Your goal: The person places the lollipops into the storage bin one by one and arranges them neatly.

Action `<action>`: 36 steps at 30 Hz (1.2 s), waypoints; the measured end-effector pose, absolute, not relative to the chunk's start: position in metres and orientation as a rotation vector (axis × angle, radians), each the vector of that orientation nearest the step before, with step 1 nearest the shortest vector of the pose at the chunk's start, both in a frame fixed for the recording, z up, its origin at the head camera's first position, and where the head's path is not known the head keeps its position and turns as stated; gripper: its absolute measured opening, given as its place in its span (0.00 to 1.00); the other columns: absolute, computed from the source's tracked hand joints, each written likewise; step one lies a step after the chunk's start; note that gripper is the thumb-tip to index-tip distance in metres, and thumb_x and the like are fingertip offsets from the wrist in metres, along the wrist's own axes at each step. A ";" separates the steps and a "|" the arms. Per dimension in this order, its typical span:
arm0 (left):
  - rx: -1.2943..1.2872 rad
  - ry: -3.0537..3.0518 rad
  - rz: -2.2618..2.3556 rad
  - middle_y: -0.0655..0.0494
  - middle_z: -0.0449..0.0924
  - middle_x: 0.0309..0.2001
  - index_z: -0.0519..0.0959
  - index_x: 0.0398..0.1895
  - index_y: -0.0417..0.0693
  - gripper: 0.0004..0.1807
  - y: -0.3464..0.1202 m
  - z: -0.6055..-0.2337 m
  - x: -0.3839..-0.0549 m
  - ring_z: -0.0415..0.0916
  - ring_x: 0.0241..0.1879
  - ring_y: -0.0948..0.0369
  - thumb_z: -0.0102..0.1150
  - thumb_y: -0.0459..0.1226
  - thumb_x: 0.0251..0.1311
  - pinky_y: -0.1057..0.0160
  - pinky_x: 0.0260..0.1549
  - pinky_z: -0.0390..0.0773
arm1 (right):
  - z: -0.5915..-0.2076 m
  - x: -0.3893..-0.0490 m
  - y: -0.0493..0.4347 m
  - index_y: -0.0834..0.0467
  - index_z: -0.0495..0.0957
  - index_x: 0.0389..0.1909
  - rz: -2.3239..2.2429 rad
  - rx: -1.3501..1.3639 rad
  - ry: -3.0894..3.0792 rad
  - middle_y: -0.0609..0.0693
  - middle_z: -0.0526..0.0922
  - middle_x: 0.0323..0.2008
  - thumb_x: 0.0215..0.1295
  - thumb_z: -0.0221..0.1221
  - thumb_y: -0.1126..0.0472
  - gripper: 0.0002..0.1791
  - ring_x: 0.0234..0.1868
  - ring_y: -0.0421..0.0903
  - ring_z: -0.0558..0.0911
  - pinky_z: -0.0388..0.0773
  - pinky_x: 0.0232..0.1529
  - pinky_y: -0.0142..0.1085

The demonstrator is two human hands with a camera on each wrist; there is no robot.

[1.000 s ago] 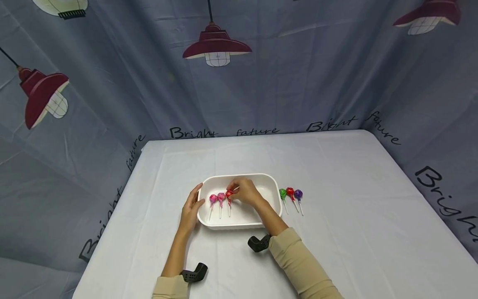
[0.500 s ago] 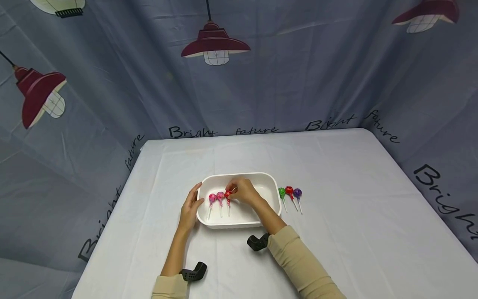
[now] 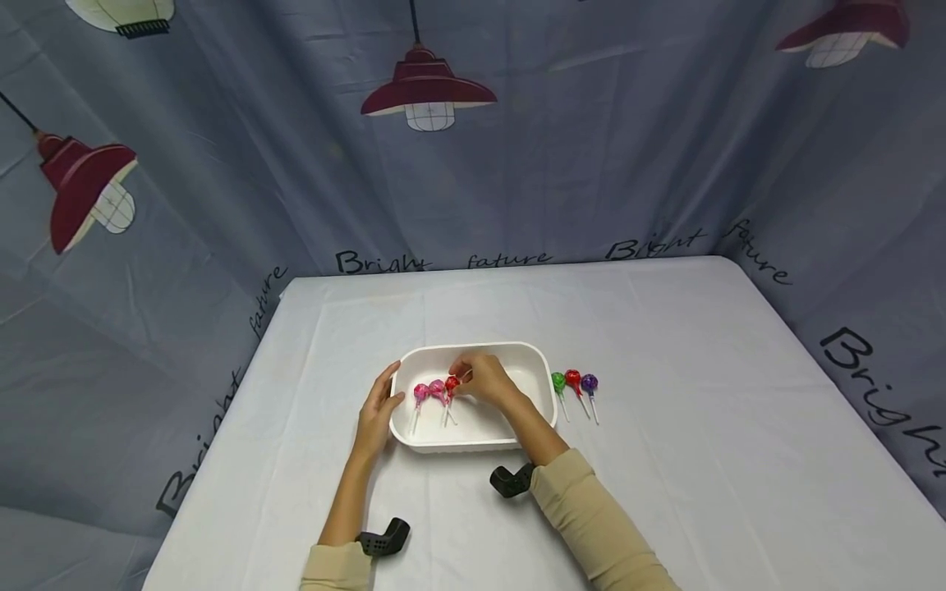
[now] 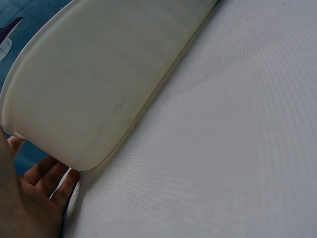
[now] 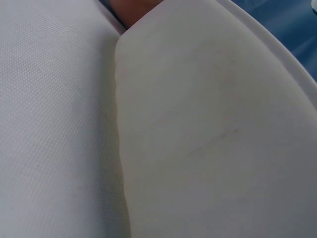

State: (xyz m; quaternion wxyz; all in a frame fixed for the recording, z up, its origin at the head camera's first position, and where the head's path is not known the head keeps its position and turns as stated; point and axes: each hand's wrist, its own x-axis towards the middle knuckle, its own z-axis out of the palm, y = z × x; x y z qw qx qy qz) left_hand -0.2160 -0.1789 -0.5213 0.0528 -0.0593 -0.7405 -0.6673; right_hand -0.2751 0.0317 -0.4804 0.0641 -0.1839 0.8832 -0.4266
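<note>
A white plastic tray (image 3: 488, 443) with rounded corners stands on the table. At its left end my left hand (image 3: 377, 410) holds the wall, thumb at the rim and fingers along the outside; in the left wrist view those fingers (image 4: 47, 178) reach behind the tray's end. Inside the tray, my right hand (image 3: 480, 379) pinches a red lollipop (image 3: 452, 382) by its wrapped head. Two pink lollipops lie just left of it, an outer one (image 3: 420, 392) and a nearer one (image 3: 437, 388), whose stick crosses the red one's. The right wrist view shows mostly the tray's outer wall (image 5: 208, 124).
Right of the tray lie a green lollipop (image 3: 558, 382), a red-headed lollipop (image 3: 573, 378) and a purple lollipop (image 3: 589, 383), side by side. A white cloth covers the table (image 3: 702, 460). A grey-blue curtain (image 3: 591, 148) with printed lamps hangs behind it.
The red lollipop in my right hand has tilted, its stick swinging left across the pink one's stick. My left hand and the tray stay in place.
</note>
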 end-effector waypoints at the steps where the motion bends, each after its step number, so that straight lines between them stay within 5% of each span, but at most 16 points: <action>1: -0.186 -2.250 -2.035 0.47 0.54 0.69 0.61 0.67 0.50 0.27 -0.178 -0.518 -0.214 0.48 0.68 0.52 0.46 0.30 0.65 0.53 0.65 0.52 | -0.480 -0.275 0.032 0.63 0.80 0.34 -1.282 -0.552 2.678 0.53 0.82 0.31 0.43 0.70 0.71 0.14 0.32 0.46 0.80 0.77 0.35 0.30; 10: -0.215 -2.255 -2.018 0.42 0.53 0.68 0.59 0.67 0.40 0.27 -0.172 -0.498 -0.205 0.47 0.68 0.48 0.45 0.27 0.64 0.52 0.65 0.51 | -0.480 -0.274 0.041 0.63 0.81 0.36 -1.328 -0.569 2.712 0.55 0.81 0.31 0.44 0.68 0.73 0.14 0.33 0.49 0.78 0.76 0.36 0.34; 36: -0.217 -2.254 -2.040 0.41 0.48 0.70 0.59 0.68 0.42 0.27 -0.174 -0.501 -0.206 0.43 0.69 0.50 0.45 0.29 0.65 0.57 0.66 0.48 | -0.457 -0.248 0.079 0.63 0.80 0.41 -1.681 -0.468 2.611 0.55 0.82 0.39 0.51 0.64 0.73 0.14 0.41 0.50 0.80 0.79 0.44 0.35</action>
